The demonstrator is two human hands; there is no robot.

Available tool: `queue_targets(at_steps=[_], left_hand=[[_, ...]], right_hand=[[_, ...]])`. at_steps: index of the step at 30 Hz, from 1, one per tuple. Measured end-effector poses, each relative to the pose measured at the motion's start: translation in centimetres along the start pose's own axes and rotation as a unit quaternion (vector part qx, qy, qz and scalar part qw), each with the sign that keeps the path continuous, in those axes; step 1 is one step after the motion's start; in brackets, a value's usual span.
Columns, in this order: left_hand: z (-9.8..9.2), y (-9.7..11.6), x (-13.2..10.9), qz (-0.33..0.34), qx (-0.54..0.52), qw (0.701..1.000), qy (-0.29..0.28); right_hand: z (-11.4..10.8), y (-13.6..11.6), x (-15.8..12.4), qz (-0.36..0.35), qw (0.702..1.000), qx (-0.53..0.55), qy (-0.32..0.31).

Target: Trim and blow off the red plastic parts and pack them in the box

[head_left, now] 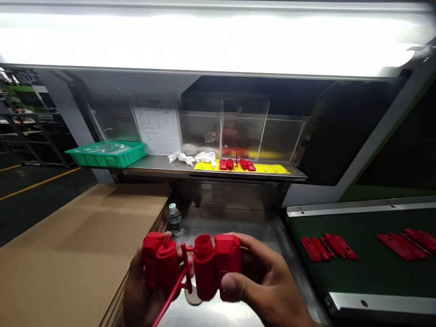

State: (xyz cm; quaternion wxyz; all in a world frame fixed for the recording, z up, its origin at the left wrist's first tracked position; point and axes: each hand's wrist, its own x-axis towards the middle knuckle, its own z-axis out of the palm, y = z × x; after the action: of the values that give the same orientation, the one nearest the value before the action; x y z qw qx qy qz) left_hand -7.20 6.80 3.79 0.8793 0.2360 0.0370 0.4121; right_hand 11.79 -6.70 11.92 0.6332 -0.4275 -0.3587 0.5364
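Note:
Between my hands is a red moulded plastic part (205,272), its two halves joined by a thin runner with a long sprue pointing down toward me. My left hand (139,290) wraps round the left half, most of its fingers hidden behind the plastic. On the right half, my right hand (269,281) is closed, thumb across the front face and fingers behind. The part is held up above the metal worktop (218,315). A round pale disc (193,297) lies below it, partly hidden.
Cardboard sheets (68,245) are stacked at left, beside a water bottle (175,220). More red parts lie on the green conveyor (368,277) at right. The shelf (160,164) bears a green tray (105,156), white cloths (194,157) and a red part (237,164) on yellow sheets.

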Motion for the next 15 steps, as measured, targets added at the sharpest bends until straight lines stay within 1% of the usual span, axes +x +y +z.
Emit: queue_targets(at_steps=[1, 3, 5, 7, 9, 11, 13, 15], left_hand=[[-0.2, -0.2, 0.1, 0.006, -0.014, 1.0, -0.011], [-0.3, -0.8, 0.3, 0.028, -0.038, 0.999, -0.016], [0.0, -1.6, 0.5, 0.033, -0.064, 0.997, -0.011], [0.3, -2.4, 0.7, 0.009, -0.088, 0.996, -0.012], [0.6, -2.8, 0.9, -0.026, -0.11, 0.993, -0.033], [0.9, -3.0, 1.0, -0.052, -0.133, 0.989, -0.049], [1.2, -3.2, 1.1, -0.062, -0.155, 0.985, -0.047], [1.6, -3.4, 1.0, -0.067, -0.167, 0.983, -0.023]], right_hand=[[0.2, -0.2, 0.3, -0.007, 1.0, -0.003, -0.016], [0.3, -0.5, 0.9, -0.037, 0.998, -0.023, -0.039], [-0.1, -0.7, 1.6, -0.071, 0.995, -0.064, -0.033], [-0.8, -0.8, 2.3, -0.085, 0.992, -0.091, -0.015], [-1.6, -0.7, 3.1, -0.075, 0.995, -0.067, -0.01], [-2.6, -0.7, 3.7, -0.049, 0.999, -0.007, -0.01], [-3.6, -0.7, 4.2, -0.016, 0.999, 0.041, -0.003], [-4.6, -0.7, 4.5, 0.006, 0.998, 0.059, 0.004]])
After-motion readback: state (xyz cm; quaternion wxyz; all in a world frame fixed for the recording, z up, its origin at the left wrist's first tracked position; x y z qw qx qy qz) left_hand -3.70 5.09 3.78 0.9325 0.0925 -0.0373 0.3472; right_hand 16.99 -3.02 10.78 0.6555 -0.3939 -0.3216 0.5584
